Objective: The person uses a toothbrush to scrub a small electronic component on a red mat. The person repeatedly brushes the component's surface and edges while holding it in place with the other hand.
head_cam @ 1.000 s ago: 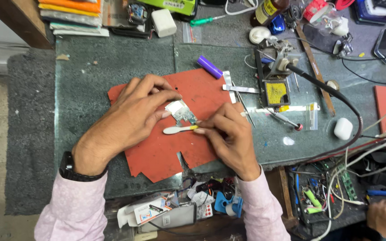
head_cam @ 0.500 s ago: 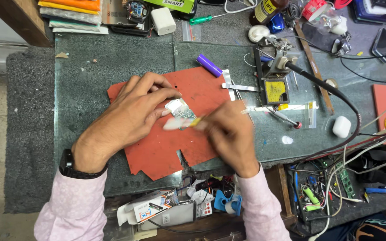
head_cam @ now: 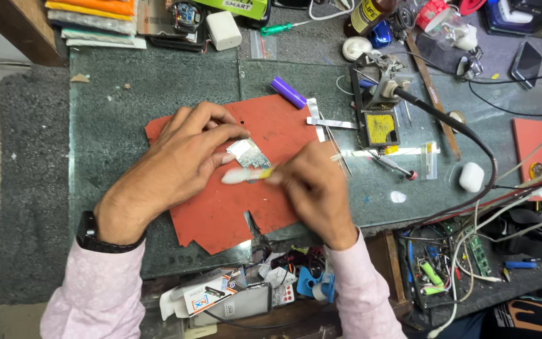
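Observation:
My left hand (head_cam: pixel 177 166) lies flat on a red mat (head_cam: pixel 221 213), its fingertips pressing down a small silvery circuit board (head_cam: pixel 247 152). My right hand (head_cam: pixel 312 188) grips a small brush (head_cam: pixel 246 175) with a white head and yellow handle. The brush head lies just below the board, next to my left fingertips. A black watch (head_cam: pixel 98 237) sits on my left wrist, and both arms wear pale pink sleeves.
A soldering iron in its stand with a yellow sponge (head_cam: pixel 381 125) is right of the mat. A purple cylinder (head_cam: pixel 288 92), metal tweezers (head_cam: pixel 332 123) and a white earbud case (head_cam: pixel 472 177) lie nearby. Cluttered trays of parts line the near edge (head_cam: pixel 246 295).
My right hand has shifted slightly with the brush, moving its head back and forth beside the board. My left hand has stayed pressed on the board.

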